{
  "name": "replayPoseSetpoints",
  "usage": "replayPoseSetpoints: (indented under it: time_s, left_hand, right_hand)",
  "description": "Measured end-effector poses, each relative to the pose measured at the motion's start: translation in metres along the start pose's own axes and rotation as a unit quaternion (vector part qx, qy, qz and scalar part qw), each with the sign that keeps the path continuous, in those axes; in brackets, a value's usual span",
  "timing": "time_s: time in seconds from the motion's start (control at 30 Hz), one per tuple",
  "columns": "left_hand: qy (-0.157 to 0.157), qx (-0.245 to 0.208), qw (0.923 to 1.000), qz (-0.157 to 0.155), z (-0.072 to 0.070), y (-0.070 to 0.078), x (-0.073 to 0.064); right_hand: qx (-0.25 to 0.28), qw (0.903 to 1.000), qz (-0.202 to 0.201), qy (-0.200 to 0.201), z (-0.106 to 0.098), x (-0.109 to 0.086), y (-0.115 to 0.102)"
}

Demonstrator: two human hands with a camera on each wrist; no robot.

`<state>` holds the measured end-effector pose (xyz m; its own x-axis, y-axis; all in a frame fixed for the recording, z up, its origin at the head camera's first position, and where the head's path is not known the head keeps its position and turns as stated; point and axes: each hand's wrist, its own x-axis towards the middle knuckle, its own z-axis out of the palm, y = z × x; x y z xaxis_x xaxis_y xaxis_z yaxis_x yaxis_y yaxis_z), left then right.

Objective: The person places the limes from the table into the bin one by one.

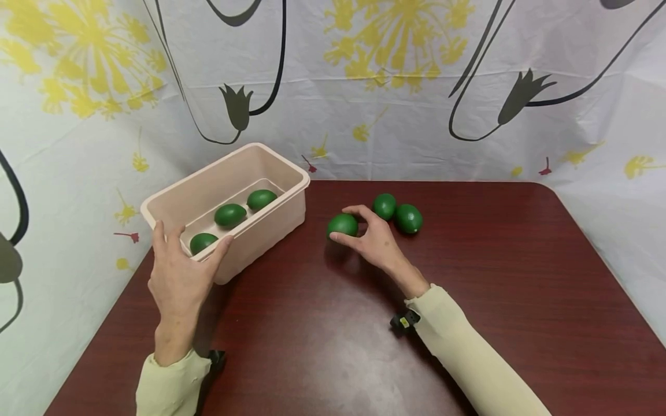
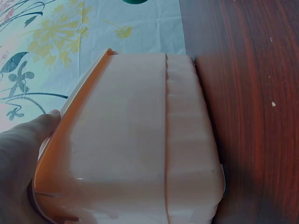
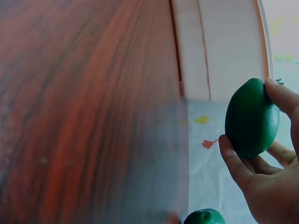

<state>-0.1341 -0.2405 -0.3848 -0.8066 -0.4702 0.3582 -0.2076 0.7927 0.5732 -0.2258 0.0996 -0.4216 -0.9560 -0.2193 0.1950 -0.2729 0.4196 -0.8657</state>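
a glossy green oval lime [image 1: 339, 222] is located in the right hand [image 1: 376, 240], near the far middle of the dark red-brown wood-grain table [image 1: 494, 283]. a shadow shows beneath it; contact with the table top cannot be confirmed. just beyond the right knuckles, two loose green limes [image 1: 408, 219] lie side by side on the table.

to the left of the held fruit, apart from it, is a pale pink-beige, rectangular, open-topped box [image 1: 265, 234], apparently plastic, set at an angle. three more green limes [image 1: 230, 215] lie in a line along its floor. the near long wall stands between the held lime and those inside, and its rim hides the lower part of the nearest one.

a white cloth with yellow and grey floral print [image 1: 395, 159] hangs behind the table and at both sides.

right hand: thumb and fingers curved, pinching the lime from opposite sides. left hand [image 1: 182, 280]: thumb and fingers spread apart across the near left corner of the box, gripping the rim. both wrists emerge from pale yellow-green sleeves [image 1: 463, 346], each with a small black device [image 1: 404, 321] at the cuff.
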Motion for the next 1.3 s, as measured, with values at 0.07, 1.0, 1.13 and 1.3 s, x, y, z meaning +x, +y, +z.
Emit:
replayPoseSetpoints:
  time_s: [0.07, 1.0, 1.13, 1.3]
  left_hand:
    - [0.001, 0.0, 1.0, 0.001, 0.0, 0.0, 0.0]
    - [0.003, -0.002, 1.0, 0.0, 0.0, 0.0, 0.0]
    - [0.002, -0.001, 1.0, -0.002, 0.0, 0.0, 0.0]
    - [0.001, 0.0, 1.0, -0.004, 0.0, 0.0, 0.0]
  right_hand:
    - [0.002, 1.0, 0.0, 0.004, 0.0, 0.0, -0.001]
    - [0.052, 0.9961, -0.044, 0.056, 0.004, 0.005, -0.026]
    - [0.064, 0.9949, -0.053, 0.057, 0.006, 0.006, -0.028]
    - [0.079, 0.9934, -0.059, 0.058, 0.008, 0.007, -0.03]
